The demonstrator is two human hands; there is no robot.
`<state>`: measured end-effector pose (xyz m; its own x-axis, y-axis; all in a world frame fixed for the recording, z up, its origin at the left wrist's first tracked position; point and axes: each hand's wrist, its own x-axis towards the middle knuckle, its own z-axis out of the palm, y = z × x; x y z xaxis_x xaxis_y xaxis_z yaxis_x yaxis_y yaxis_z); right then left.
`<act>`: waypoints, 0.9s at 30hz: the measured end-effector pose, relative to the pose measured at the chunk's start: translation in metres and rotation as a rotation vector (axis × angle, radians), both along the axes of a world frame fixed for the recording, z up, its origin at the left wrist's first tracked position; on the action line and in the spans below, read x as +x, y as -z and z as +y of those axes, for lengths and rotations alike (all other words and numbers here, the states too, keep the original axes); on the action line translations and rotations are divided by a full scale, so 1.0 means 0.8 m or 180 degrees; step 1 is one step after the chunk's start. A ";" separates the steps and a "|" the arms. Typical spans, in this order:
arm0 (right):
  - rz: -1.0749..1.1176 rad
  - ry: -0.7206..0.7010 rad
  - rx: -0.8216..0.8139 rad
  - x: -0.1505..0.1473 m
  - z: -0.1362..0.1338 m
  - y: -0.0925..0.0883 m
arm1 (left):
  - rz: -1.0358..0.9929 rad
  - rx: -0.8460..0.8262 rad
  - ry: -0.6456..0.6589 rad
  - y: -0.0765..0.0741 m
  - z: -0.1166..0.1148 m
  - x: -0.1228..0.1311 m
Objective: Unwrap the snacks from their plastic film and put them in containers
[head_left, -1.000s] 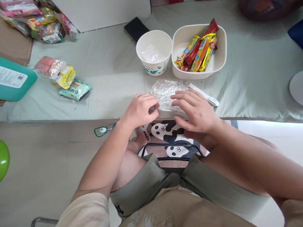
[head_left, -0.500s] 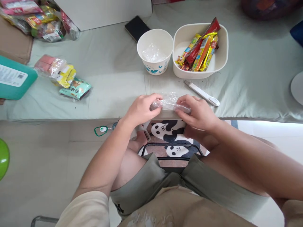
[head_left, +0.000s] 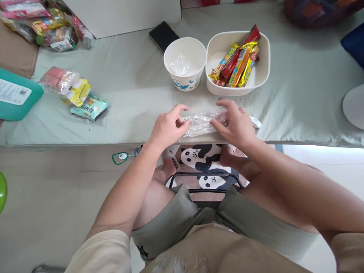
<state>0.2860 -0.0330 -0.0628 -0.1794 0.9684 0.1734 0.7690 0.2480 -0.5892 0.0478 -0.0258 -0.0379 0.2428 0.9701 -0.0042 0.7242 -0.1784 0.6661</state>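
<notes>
Spread flat a second ago, the clear plastic wrap (head_left: 199,125) is now a narrow roll at the tabletop's (head_left: 127,113) near edge. The left hand (head_left: 167,127) and right hand (head_left: 237,125) pinch its ends; even pressure should keep it tight.

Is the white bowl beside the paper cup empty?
No, the bowl holds several wrapped snack sticks, and it stands right of the cup.

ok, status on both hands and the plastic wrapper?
Left hand curled at left end of clear plastic wrapper, grip unclear. Right hand spread over its right end. Wrapper lies on cloth. White cutter partly under right hand.
</notes>
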 end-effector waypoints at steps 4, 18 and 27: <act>-0.0401 0.0079 0.0398 -0.001 -0.002 0.006 | 0.0347 0.0092 0.0040 0.005 0.004 -0.002; -0.1398 -0.1176 0.0726 -0.017 -0.032 -0.010 | 0.0632 0.0635 0.0506 0.015 0.008 -0.004; -0.1077 -0.1458 0.0623 -0.004 -0.021 0.001 | 0.0351 0.0668 0.1559 0.016 0.005 0.003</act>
<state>0.2830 -0.0498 -0.0639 -0.6471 0.7354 0.2012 0.6952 0.6775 -0.2404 0.0503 -0.0217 -0.0508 0.6757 0.7263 0.1264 0.5866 -0.6335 0.5045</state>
